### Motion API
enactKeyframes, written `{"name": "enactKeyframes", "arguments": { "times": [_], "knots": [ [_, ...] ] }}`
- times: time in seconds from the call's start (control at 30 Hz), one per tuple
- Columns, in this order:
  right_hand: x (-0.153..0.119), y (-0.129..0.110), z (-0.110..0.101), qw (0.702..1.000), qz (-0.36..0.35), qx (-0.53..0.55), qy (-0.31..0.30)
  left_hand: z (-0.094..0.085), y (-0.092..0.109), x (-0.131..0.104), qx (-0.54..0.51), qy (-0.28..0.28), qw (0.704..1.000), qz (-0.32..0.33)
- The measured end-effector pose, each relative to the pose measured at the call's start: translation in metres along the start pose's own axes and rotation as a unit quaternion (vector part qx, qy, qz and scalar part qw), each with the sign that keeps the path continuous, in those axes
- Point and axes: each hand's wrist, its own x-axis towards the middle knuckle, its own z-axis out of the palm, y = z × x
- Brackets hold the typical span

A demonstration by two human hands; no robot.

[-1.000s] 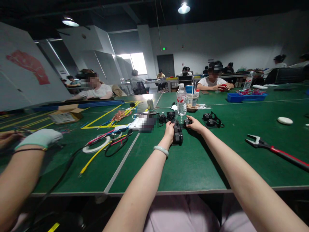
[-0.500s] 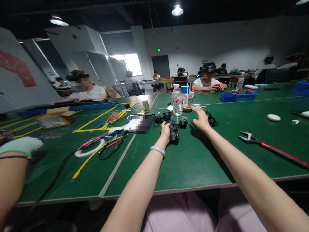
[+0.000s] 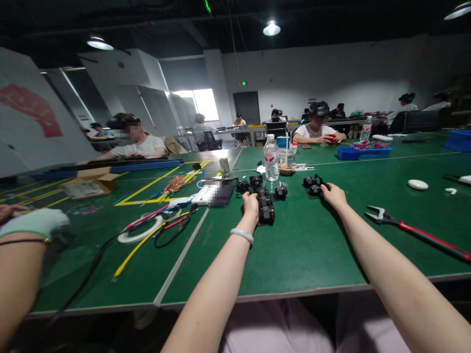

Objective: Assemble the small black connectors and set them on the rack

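My left hand [image 3: 250, 205], with a pale bangle at its wrist, is closed on the left side of a lumpy black part [image 3: 265, 208] on the green table. Several similar black pieces crowd beyond it, and one small black piece [image 3: 280, 191] stands just to the right. Farther right, my right hand [image 3: 334, 196] pinches the edge of a flat black piece [image 3: 322, 182]. Two knobbed black parts [image 3: 312, 186] sit against that piece on its left. My fingertips are partly hidden on both hands, and the parts' exact kind is too small to make out.
A water bottle [image 3: 271, 159] and a cup [image 3: 286, 159] stand beyond the black parts. Red-handled pliers [image 3: 415, 229] and a white oval object [image 3: 417, 185] lie right. Cables [image 3: 136, 250] and a white ring [image 3: 142, 233] lie left, near another person's gloved hand [image 3: 37, 223].
My right hand has moved right and closed on the flat black piece; before, it was open over the table. My left hand stays on its black part. The view has tilted slightly up.
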Motion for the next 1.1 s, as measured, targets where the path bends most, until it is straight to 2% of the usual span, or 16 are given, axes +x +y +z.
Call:
{"name": "enactKeyframes", "arguments": {
  "times": [0.17,0.33,0.6,0.83,1.0,1.1],
  "knots": [
    [-0.003,-0.001,-0.003,0.999,-0.002,-0.025,-0.030,-0.002,0.005,-0.004,0.050,0.032,0.998,0.005],
    [-0.006,0.000,-0.007,0.998,-0.005,-0.036,-0.042,-0.004,0.010,-0.007,0.074,0.039,0.996,0.018],
    [-0.013,-0.002,-0.011,0.998,-0.013,-0.039,-0.044,-0.007,0.019,-0.011,0.084,0.041,0.995,0.037],
    [-0.031,-0.012,-0.015,0.997,-0.036,-0.039,-0.051,-0.009,0.028,-0.012,0.081,0.060,0.993,0.055],
    [-0.050,-0.022,-0.018,0.995,-0.067,-0.038,-0.056,-0.008,0.033,-0.014,0.100,0.047,0.989,0.094],
    [-0.063,-0.029,-0.020,0.994,-0.081,-0.040,-0.057,-0.007,0.037,-0.020,0.161,0.020,0.973,0.163]
  ]
}}
